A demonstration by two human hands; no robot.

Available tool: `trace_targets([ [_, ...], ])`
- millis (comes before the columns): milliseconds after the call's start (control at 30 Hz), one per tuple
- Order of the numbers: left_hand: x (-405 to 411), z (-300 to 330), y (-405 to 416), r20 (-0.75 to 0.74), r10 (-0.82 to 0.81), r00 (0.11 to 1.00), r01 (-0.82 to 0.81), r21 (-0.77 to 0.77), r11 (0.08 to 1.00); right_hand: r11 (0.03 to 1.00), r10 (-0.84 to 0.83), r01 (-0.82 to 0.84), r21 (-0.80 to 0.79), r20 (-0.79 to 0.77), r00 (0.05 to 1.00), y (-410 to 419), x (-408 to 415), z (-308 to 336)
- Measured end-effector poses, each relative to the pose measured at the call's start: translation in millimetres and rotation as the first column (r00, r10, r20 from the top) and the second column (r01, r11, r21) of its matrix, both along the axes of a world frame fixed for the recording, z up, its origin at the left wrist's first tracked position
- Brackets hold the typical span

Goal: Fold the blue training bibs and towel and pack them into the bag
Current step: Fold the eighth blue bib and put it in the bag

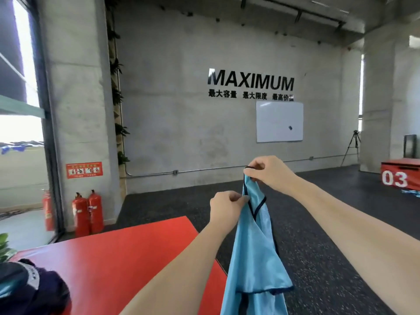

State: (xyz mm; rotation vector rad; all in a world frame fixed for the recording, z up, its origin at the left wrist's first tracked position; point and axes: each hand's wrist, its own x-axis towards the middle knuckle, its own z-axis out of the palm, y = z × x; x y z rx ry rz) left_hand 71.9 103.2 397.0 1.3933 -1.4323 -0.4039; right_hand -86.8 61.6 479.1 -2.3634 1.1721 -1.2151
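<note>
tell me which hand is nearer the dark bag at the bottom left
Left. The left hand pinches the blue bib closer to the bag; the right hand grips the bib higher and farther right.

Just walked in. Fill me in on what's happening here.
A person is holding a blue training bib up in the air with both hands. The right hand pinches its top strap, and the left hand grips the edge just below. The bib hangs unfolded beside a red padded platform. A dark bag sits at that platform's near left corner. More blue fabric lies by the red box marked 03.
</note>
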Motion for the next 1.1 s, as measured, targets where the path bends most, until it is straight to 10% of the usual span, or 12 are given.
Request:
trace_targets([
  [200, 65, 53, 21, -0.117, 0.102, 0.988, -0.115, -0.108, 0.987, 0.986, -0.112, 0.088, -0.139, -0.176, 0.978, 10, 15, 33],
  [467, 151, 151, 62, 0.108, 0.254, 0.961, -0.221, -0.248, 0.943, 0.934, -0.271, 0.222, -0.278, -0.150, 0.951, 26, 62, 77],
  [767, 231, 186, 121, 0.150, 0.481, 0.864, -0.400, -0.375, 0.836, 0.926, -0.097, 0.110, -0.361, 0.054, 0.994, 42, 128, 115],
  [1100, 258, 188, 149, 0.127, 0.382, 0.915, -0.327, -0.320, 0.889, 0.908, 0.181, -0.138, -0.396, 0.073, 0.981, 72, 211, 141],
])
